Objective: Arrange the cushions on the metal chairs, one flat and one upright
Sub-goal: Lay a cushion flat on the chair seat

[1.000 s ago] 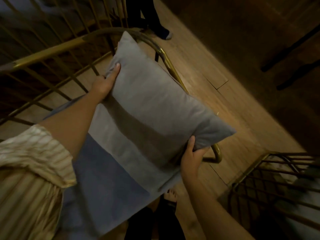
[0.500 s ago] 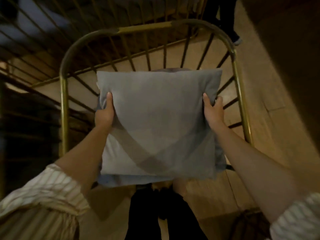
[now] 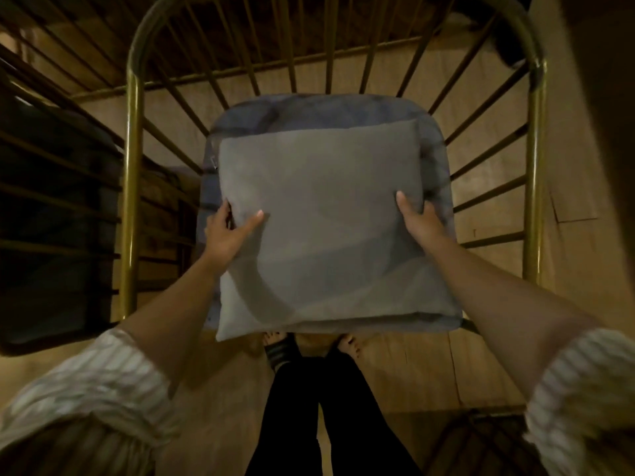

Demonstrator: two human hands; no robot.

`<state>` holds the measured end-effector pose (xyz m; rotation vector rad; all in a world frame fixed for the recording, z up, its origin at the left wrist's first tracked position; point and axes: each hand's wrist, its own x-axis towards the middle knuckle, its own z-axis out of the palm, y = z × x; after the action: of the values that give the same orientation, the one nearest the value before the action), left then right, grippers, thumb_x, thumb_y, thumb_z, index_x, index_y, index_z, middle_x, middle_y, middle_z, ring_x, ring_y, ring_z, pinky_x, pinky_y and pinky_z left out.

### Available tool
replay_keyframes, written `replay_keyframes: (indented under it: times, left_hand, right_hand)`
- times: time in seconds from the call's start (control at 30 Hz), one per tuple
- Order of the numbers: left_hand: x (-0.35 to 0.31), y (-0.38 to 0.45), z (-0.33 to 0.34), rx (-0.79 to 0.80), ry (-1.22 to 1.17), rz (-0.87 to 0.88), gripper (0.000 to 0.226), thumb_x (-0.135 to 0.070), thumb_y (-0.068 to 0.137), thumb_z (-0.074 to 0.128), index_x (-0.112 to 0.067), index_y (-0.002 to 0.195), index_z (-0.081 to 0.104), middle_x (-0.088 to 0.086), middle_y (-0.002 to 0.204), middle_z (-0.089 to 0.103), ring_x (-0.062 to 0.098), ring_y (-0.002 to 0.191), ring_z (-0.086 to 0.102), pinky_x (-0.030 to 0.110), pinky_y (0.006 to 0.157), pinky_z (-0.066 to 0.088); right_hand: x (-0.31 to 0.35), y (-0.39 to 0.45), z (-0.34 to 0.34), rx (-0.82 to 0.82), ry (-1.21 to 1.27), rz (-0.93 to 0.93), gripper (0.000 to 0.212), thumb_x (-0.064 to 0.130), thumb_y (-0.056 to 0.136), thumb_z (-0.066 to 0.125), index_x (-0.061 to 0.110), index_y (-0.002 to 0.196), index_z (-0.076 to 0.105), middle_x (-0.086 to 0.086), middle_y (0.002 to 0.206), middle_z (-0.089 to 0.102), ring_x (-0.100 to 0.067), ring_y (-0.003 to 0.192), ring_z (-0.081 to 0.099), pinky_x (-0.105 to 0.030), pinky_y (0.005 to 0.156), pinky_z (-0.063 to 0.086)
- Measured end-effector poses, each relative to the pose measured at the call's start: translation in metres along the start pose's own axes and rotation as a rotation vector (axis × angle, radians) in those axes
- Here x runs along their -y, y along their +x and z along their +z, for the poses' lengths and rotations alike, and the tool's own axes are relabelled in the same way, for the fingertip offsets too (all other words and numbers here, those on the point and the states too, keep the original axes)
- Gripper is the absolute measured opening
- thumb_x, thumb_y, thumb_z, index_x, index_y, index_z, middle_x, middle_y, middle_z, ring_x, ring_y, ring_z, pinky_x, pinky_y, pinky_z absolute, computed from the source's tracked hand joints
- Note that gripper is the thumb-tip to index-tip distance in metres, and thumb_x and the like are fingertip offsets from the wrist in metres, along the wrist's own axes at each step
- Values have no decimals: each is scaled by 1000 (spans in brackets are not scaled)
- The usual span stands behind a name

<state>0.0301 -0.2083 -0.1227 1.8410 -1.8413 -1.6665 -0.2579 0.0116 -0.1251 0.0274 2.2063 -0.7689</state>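
Note:
A grey cushion (image 3: pixel 326 228) is held over the seat of a brass-coloured metal chair (image 3: pixel 132 139). My left hand (image 3: pixel 228 231) grips its left edge, thumb on top. My right hand (image 3: pixel 421 221) grips its right edge. Under it a blue-grey seat cushion (image 3: pixel 309 111) lies flat on the chair seat, its far edge and side edges showing. The grey cushion is roughly flat or slightly tilted towards me; whether it rests on the blue one I cannot tell.
The chair's curved back and side bars (image 3: pixel 534 166) ring the seat. A second dark barred chair (image 3: pixel 51 201) stands at the left, another frame (image 3: pixel 481 438) at bottom right. My feet (image 3: pixel 309 348) stand on the wooden floor in front of the seat.
The grey cushion has gone from held up beside the chair to centred low over the seat. Both hands slid down its sides, and the view now looks straight down on the chair.

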Motion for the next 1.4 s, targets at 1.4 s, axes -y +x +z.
replay_keyframes:
  times: [1.4]
  left_hand:
    - [6,-50,-23,210,249,18,89,-38,85,73,-16,155,22,14,153,39,35,137,41,45,112,36]
  right_hand:
    - [-29,-81,-4,-25,-414,-18,88,68,90,43,10,152,20,-22,155,30,-44,142,30,-59,115,24]
